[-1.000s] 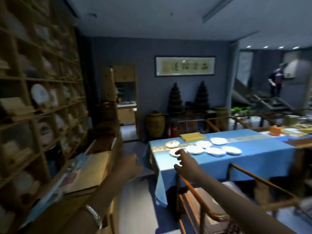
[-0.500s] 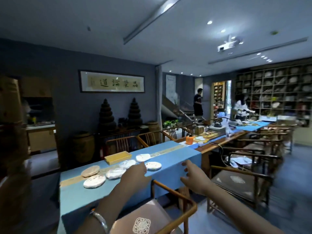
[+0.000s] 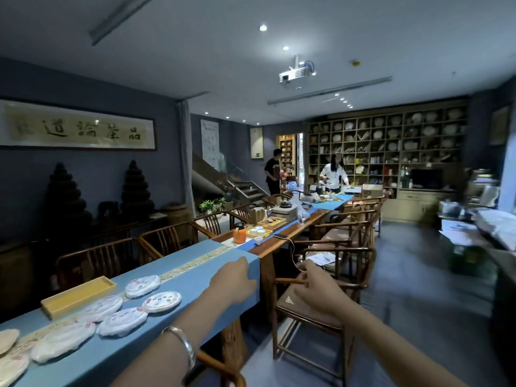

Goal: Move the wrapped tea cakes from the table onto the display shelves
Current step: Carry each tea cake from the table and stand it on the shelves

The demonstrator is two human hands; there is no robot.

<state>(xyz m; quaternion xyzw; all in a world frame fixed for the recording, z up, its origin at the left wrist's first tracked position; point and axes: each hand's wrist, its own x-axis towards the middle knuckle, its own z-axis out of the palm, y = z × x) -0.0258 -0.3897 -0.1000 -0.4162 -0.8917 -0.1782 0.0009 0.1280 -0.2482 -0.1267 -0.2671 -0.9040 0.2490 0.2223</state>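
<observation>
The tea cakes [image 3: 131, 303] lie in a loose cluster on the blue-covered tabletop [image 3: 195, 263], down and to the left of the left hand [image 3: 233, 277]. None is held. The nearest cake [image 3: 162, 301] sits just left of the left forearm, with more trailing off toward the lower left edge of view; a yellow tray [image 3: 78, 296] lies just behind them.

Since a second ago the view has been swung from the near shelves across to the length of the room, and the cakes, then ahead of the hands, are now left behind and beside them. Both hands have been carried past the cluster: the left hand is now held over the tabletop's right end, the right hand [image 3: 315, 283] off its edge, above a chair [image 3: 321, 289].

The left grip is empty, fingers loosely curled with the back of the hand showing. The right grip is also empty, fingers lightly bent and parted.

No cake has been picked up, so the transfer is judged not yet begun for this round. The far shelves [image 3: 388, 146] are seen well apart from the cakes; a reach back to the left is judged necessary first.
</observation>
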